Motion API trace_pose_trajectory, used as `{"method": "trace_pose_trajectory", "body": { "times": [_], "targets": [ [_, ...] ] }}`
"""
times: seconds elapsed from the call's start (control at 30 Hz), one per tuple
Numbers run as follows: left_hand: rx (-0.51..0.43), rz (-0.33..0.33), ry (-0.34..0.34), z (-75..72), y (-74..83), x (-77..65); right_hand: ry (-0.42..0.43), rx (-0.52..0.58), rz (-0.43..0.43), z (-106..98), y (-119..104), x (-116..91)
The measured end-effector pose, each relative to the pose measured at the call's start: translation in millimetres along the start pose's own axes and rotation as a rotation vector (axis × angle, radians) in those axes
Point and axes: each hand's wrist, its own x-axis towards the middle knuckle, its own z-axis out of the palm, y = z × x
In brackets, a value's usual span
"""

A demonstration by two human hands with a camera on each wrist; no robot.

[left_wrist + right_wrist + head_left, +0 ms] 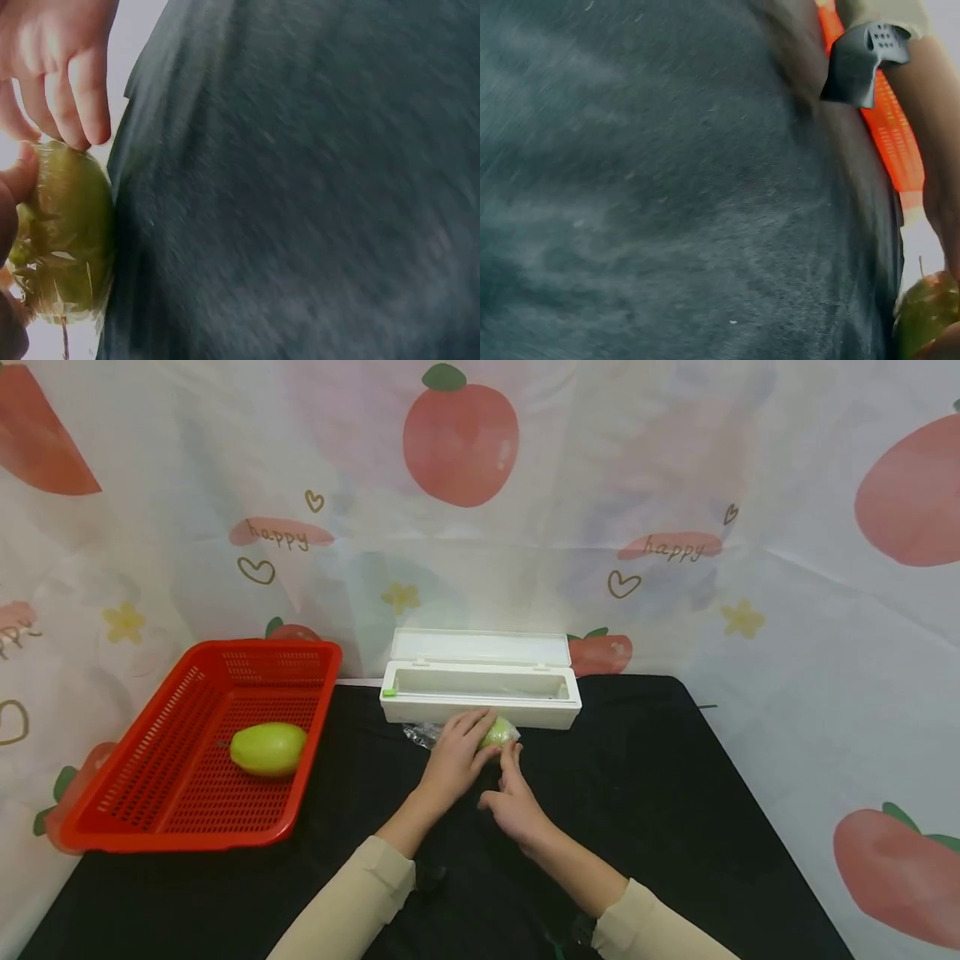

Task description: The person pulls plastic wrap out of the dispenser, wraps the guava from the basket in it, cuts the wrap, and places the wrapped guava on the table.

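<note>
In the head view an oval green fruit lies on the black cloth, in front of a white cling film box. Clear cling film covers the fruit and bunches out at its left. My left hand holds the fruit from the left, with thumb and fingers about it. At its right end, my right hand touches the film with fairly straight fingers. The left wrist view shows the wrapped fruit close up, its thin stem pointing down. Only part of the fruit appears in the right wrist view.
The white cling film box stands at the back with its lid raised and a green slider at its left end. To the left is a red basket containing another yellow-green fruit. A printed curtain hangs behind the table.
</note>
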Motion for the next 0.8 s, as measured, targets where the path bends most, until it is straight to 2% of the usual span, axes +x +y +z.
{"method": "trace_pose_trajectory", "body": {
  "times": [0.07,0.17,0.33,0.43,0.57,0.67,0.73,0.8],
  "targets": [
    [0.004,-0.01,-0.001,-0.6,1.2,0.0,-0.017,0.035,-0.003,-2,0,0],
    [0.005,-0.023,-0.003,-0.9,2.8,-0.4,0.0,0.044,-0.013,-9,2,0],
    [-0.019,-0.032,-0.014,-0.7,5.6,-1.9,0.14,-0.027,-0.049,-22,6,1],
    [-0.026,-0.041,-0.025,-0.6,5.9,-3.0,0.198,-0.178,-0.155,-33,9,9],
    [-0.06,-0.055,-0.06,-1.3,3.1,-4.5,0.163,-0.487,-0.356,-47,10,26],
    [-0.181,-0.063,-0.081,-5.2,0.8,-5.4,0.103,-0.675,-0.461,-54,7,38],
    [-0.296,-0.066,-0.071,-10.3,-0.5,-6.2,0.061,-0.761,-0.485,-56,4,44],
    [-0.389,-0.074,-0.024,-16.1,-2.6,-6.9,0.035,-0.83,-0.479,-57,2,47]
  ]
}}
